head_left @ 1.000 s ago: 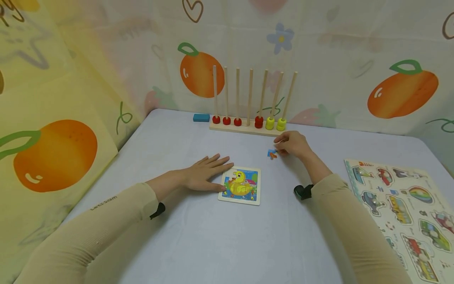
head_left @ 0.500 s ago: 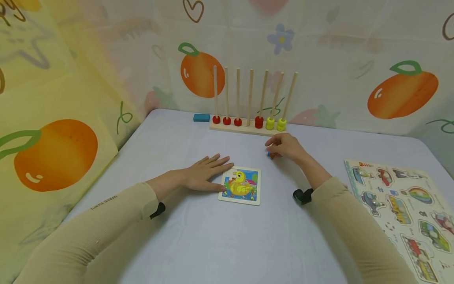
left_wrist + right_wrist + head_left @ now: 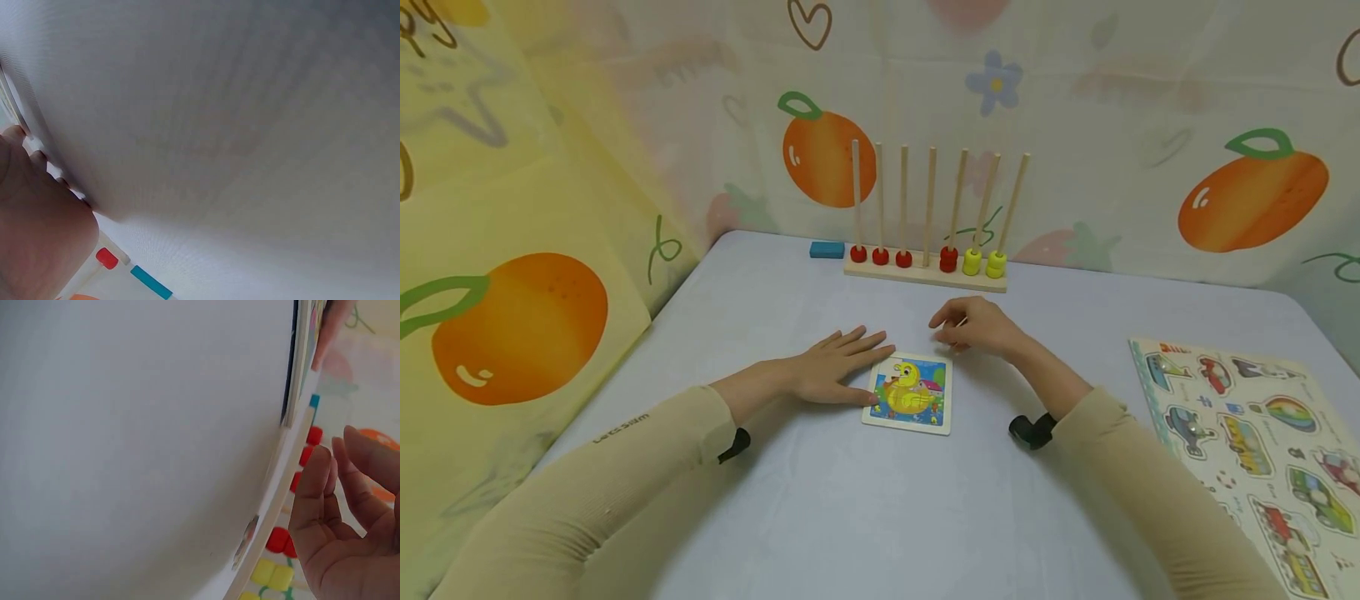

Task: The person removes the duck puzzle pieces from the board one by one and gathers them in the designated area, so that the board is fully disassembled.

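Note:
A square duck puzzle (image 3: 917,392) with a pale frame lies on the white table. My left hand (image 3: 831,368) is spread flat beside it, its thumb and a fingertip overlapping the puzzle's left edge. Just beyond the puzzle's upper right corner, my right hand (image 3: 981,325) hovers over the table with loosely bent fingers. Nothing shows between those fingers in the right wrist view. There, a small printed puzzle piece (image 3: 246,542) lies on the table below the hand; in the head view the hand hides it.
Behind the hands stands a wooden peg rack (image 3: 925,275) with red and yellow beads low on its upright rods. A blue block (image 3: 827,250) lies left of the rack. At the right, a large vehicle puzzle board (image 3: 1255,450) covers that side of the table.
My right hand has shifted left and toward the duck puzzle, passing over the small piece and covering it from the head view. The left hand has stayed put.

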The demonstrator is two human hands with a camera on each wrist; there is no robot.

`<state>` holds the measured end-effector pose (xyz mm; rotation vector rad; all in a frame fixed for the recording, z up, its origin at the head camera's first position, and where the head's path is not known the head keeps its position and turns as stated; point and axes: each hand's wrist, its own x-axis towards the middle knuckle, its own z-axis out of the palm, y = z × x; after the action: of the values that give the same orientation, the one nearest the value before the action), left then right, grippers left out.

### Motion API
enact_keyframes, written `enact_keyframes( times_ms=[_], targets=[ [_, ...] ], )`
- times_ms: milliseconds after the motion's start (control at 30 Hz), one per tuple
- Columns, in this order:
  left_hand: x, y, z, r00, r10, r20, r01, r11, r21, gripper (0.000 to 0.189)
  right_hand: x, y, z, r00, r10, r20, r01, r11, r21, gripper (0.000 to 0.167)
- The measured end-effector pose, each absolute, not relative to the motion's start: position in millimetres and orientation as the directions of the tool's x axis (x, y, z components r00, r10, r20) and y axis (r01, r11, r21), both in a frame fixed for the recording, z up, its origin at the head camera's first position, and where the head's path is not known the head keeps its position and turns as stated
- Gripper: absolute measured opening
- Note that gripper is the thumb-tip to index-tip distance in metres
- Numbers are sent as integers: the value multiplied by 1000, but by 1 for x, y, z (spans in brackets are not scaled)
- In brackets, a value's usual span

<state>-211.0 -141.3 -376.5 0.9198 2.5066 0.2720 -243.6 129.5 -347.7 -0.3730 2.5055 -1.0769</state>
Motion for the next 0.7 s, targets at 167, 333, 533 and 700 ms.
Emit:
enact_keyframes(
  times_ms=[167, 333, 533, 700],
  targets=[
    [-211, -141, -376, -672, 656, -344, 566, 755, 333, 82, -235, 120, -345, -855, -467, -225, -168, 661, -732, 26],
    [-211, -142, -375, -666, 665, -338, 574, 747, 336, 82, -230, 111, -345, -814, -538, -220, -227, 642, -732, 25],
    [-211, -143, -373, -665, 667, -334, 578, 744, 336, 81, -225, 102, -347, -778, -580, -242, -271, 657, -704, 28],
    [-210, -144, -374, -662, 672, -332, 581, 740, 339, 81, -223, 100, -350, -763, -600, -243, -309, 667, -678, 30]
  ],
)
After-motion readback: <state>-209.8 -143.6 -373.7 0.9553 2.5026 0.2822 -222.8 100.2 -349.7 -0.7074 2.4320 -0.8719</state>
